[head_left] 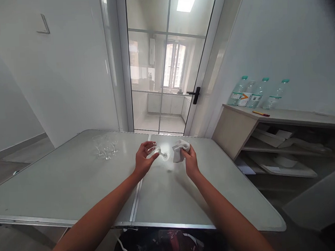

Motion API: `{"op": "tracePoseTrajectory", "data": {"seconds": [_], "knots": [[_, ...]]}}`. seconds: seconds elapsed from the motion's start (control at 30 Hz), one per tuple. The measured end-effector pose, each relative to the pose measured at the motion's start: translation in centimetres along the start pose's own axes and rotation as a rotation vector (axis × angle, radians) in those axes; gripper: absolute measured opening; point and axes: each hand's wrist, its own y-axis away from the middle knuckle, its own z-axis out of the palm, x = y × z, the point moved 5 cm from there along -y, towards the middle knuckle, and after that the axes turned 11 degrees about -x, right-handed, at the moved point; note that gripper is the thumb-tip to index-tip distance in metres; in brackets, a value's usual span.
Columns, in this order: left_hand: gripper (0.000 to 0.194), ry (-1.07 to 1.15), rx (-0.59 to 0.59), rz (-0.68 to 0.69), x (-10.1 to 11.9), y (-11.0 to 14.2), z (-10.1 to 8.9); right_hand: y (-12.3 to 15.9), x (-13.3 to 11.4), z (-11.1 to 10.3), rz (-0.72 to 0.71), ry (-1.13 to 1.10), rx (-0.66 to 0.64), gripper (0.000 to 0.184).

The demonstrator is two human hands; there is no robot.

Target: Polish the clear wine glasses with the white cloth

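My left hand (143, 159) is wrapped round the bowl of a clear wine glass (157, 150). The glass is tilted on its side above the table, with its stem and round foot pointing right. Close by on the right, my right hand (190, 160) grips a crumpled white cloth (180, 150). The cloth is just apart from the foot of the glass. Over on the left side of the table stand several clear stemmed glasses (105, 148), grouped together.
The pale table (83, 186) has a metal seam down its middle. Beyond it is a glass door (164, 65) with a black handle (195, 95). A shelf unit (290, 117) at the right bears several plastic bottles (257, 93) and a red and yellow pen-like item (261, 113).
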Motion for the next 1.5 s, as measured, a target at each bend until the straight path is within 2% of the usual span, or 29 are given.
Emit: {"op": "tracePoseTrajectory", "data": {"seconds": [0.07, 0.1, 0.2, 0.27, 0.3, 0.4, 0.5, 0.7, 0.83, 1.0, 1.17, 1.23, 1.3, 1.33, 1.43, 1.5], "knots": [[0.054, -0.040, 0.019, 0.046, 0.7, 0.3, 0.3, 0.3, 0.4, 0.4, 0.082, -0.052, 0.007, 0.023], [0.054, -0.058, 0.003, 0.067, 1.0, 0.5, 0.5, 0.6, 0.8, 1.1, 0.141, -0.080, -0.046, 0.022], [0.056, -0.144, -0.096, 0.139, 1.4, 0.7, 1.0, 1.4, 1.8, 3.7, 0.290, -0.199, -0.311, 0.029], [0.059, -0.221, -0.169, 0.192, 1.4, 0.8, 1.1, 1.9, 2.4, 4.5, 0.349, -0.261, -0.404, 0.036], [0.060, -0.262, -0.203, 0.220, 1.4, 0.8, 1.2, 1.9, 2.7, 4.4, 0.360, -0.266, -0.397, 0.039], [0.062, -0.378, -0.296, 0.284, 1.1, 1.0, 1.6, 1.4, 3.7, 3.0, 0.340, -0.199, -0.262, 0.042], [0.062, -0.445, -0.342, 0.318, 0.9, 1.4, 2.1, 1.0, 4.2, 2.0, 0.310, -0.169, -0.186, 0.043], [0.062, -0.505, -0.382, 0.302, 0.7, 2.0, 2.6, 1.2, 4.9, 2.6, 0.353, -0.144, -0.270, 0.045], [0.061, -0.549, -0.420, 0.280, 0.3, 2.1, 2.9, 1.2, 5.7, 2.3, 0.329, -0.049, -0.214, 0.041], [0.056, -0.575, -0.377, 0.258, 0.3, 2.1, 2.9, 1.0, 5.5, 2.8, 0.249, 0.130, -0.235, 0.034], [0.060, -0.622, -0.251, 0.231, 0.1, 1.4, 1.9, 0.6, 2.9, 2.5, 0.127, 0.452, -0.233, 0.008], [0.058, -0.661, -0.174, 0.158, -0.6, 1.0, 1.2, 0.6, 1.7, 2.1, 0.089, 0.580, -0.255, 0.009], [0.055, -0.662, -0.108, 0.063, -1.6, 0.6, 0.4, 0.8, 0.7, 2.1, 0.064, 0.666, -0.346, 0.006], [0.055, -0.647, -0.087, 0.021, -2.1, 0.4, 0.1, 1.0, 0.2, 2.4, 0.040, 0.732, -0.427, 0.012], [0.055, -0.592, -0.085, -0.059, -3.4, 0.1, -0.6, 2.4, -0.4, 4.2, -0.067, 1.069, -0.732, 0.049], [0.056, -0.549, -0.106, -0.084, -3.9, 0.0, -0.6, 3.5, -0.2, 5.4, -0.114, 1.305, -0.887, 0.065]]}}
